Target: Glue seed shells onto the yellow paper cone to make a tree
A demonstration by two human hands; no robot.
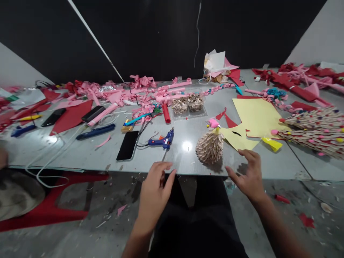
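My left hand hovers at the table's front edge, thumb and fingers apart and nothing between them. On the right, my right hand is spread open near the lower corner of a cut piece of pale yellow paper; whether it touches the paper I cannot tell. Between the hands, farther in, stands a small cone-shaped tree covered in beige scales, with a pink piece at its top. A blue glue gun lies beyond my left hand, beside a black phone.
Pink and red paper scraps crowd the back of the table. A clear tray holds beige pieces. Larger decorated cones lie at right, near a yellow sheet. A blue cutter and white cord lie left. A red stool stands below.
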